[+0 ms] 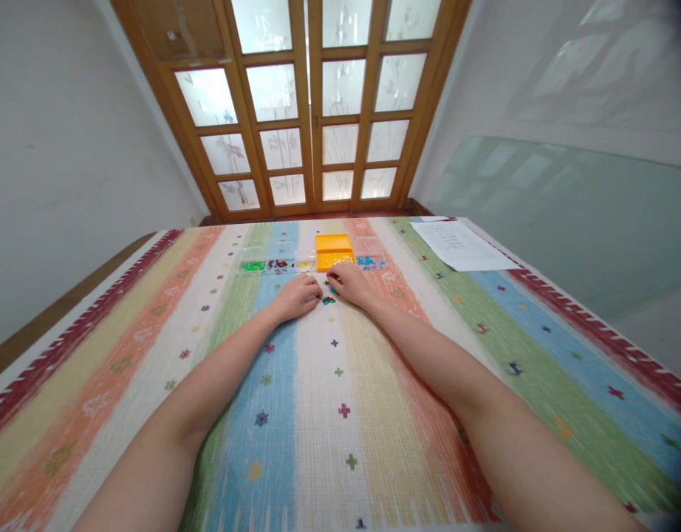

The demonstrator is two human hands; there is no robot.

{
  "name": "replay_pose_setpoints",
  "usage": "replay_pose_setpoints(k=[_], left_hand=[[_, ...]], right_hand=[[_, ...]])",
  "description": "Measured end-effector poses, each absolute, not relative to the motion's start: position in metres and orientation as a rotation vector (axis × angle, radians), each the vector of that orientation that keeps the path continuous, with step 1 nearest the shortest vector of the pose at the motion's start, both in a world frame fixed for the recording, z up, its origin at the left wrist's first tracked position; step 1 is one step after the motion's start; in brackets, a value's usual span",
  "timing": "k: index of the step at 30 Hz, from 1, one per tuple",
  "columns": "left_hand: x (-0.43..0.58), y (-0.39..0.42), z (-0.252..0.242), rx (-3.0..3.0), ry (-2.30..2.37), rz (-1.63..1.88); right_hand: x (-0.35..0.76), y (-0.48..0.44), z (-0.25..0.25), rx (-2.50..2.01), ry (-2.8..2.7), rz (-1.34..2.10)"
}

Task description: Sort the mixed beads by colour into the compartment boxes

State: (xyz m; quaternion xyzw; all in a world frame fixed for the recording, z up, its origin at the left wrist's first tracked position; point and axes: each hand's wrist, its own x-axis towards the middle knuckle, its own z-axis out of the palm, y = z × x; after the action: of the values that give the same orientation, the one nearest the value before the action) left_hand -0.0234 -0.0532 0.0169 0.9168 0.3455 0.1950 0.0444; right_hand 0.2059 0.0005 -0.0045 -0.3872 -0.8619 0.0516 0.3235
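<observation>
Several small coloured pieces (328,300), green, blue and dark red, lie on the striped cloth between my two hands. To their left is my left hand (299,296), its fingers curled together at the pieces; anything inside them is too small to name. My right hand (348,284) rests at their upper right, fingers bent in a pinch, with whatever they hold hidden. Just beyond my right hand stands an open yellow box (334,242) with small pale pieces in its near half.
Clear trays beyond my hands hold green pieces (253,266), dark brown pieces (278,264), yellow pieces (306,264) and blue pieces (368,261). A printed paper sheet (459,244) lies at the back right. Wooden glass doors (312,129) stand behind the table.
</observation>
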Motion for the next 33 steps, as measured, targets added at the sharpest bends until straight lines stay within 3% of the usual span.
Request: replay_pose_setpoints(k=[18,33], left_hand=[[-0.026,-0.048,0.010,2.690,1.086,0.710],[-0.126,-0.008,0.008,1.520,2.148,1.475]], right_hand=[[0.208,-0.002,-0.003,-1.044,-2.234,0.168],[0.208,-0.002,-0.001,-1.046,-2.259,0.168]])
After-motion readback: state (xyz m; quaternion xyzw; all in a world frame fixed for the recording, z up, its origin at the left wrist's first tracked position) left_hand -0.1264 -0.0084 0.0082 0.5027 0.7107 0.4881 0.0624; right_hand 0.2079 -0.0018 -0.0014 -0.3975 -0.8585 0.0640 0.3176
